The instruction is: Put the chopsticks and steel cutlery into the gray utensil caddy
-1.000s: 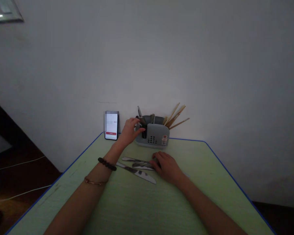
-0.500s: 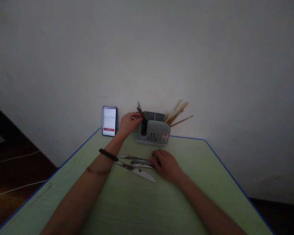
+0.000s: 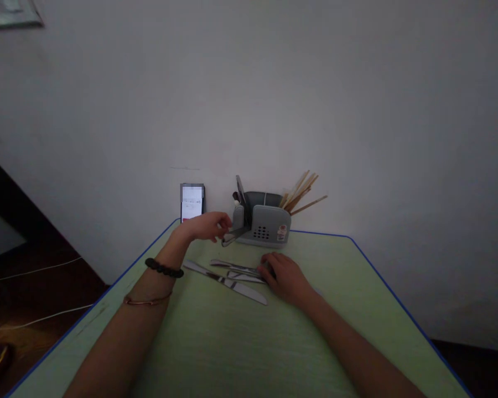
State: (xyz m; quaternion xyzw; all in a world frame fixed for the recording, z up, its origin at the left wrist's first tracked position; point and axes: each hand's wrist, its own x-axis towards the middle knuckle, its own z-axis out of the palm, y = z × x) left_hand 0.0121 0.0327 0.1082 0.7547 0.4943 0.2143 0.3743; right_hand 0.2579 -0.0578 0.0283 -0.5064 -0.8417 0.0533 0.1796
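Observation:
A grey cutlery holder [image 3: 269, 225] with a sticker and round holes stands against the wall. My left hand [image 3: 209, 225] is at its left side, fingers curled but apart, seemingly holding nothing. Close by its fingertips, a metal utensil [image 3: 235, 236] leans out of the holder's front slot, tilted down to the left; its kind cannot be made out. My right hand [image 3: 284, 276] lies on the table, fingers curled over the right ends of two pieces of metal cutlery [image 3: 234, 266], whose heads are hidden. A table knife [image 3: 244, 290] lies in front of them.
Wooden chopsticks [image 3: 301, 193] fan out of the holder's right side. More utensils [image 3: 241, 190] stand upright in its left part. A phone [image 3: 191, 202] leans on the wall at left, partly behind my left hand. The green table [image 3: 249, 342] has a blue edge.
My left hand has moved down and left, away from the top of the holder. The utensil at the front slot now tilts outward. My right hand stays over the cutlery.

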